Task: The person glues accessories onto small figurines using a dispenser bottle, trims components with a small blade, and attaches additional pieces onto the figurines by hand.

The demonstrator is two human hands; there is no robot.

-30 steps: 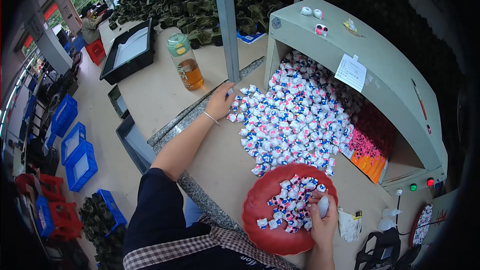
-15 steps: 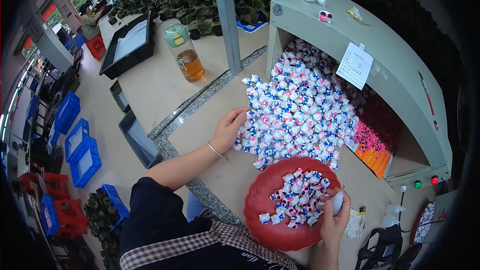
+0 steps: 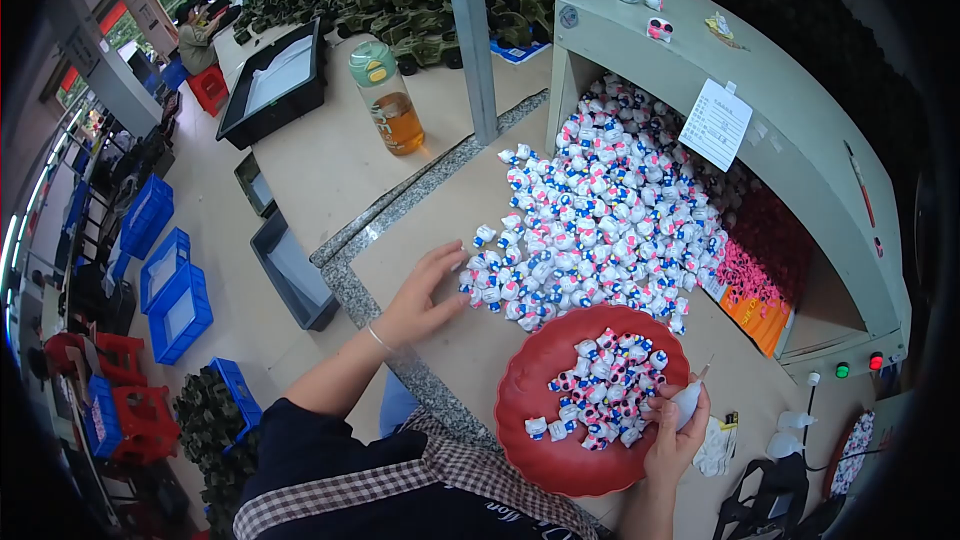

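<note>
My left hand [image 3: 425, 295] is open on the tabletop, fingers apart, at the left edge of a big heap of small white, blue and pink figures [image 3: 610, 210]. My right hand [image 3: 672, 440] is closed around a small pale squeeze bottle [image 3: 687, 403] with a thin tip pointing up, over the right rim of a red scalloped dish [image 3: 525, 380]. Inside the dish lie several figures [image 3: 605, 390], some with dark and pink parts on them.
A curved grey-green cabinet [image 3: 790, 90] stands over the heap, with pink pieces [image 3: 750, 275] under it. Beyond the granite edge [image 3: 400, 210] are a drink bottle [image 3: 390, 105], a black tray [image 3: 315, 90] and a metal post [image 3: 470, 40]. A person [image 3: 195, 45] sits far back.
My left hand has moved down along the heap's left edge toward me, and its fingers have spread. My right hand has shifted slightly right with the squeeze bottle, whose tip now shows.
</note>
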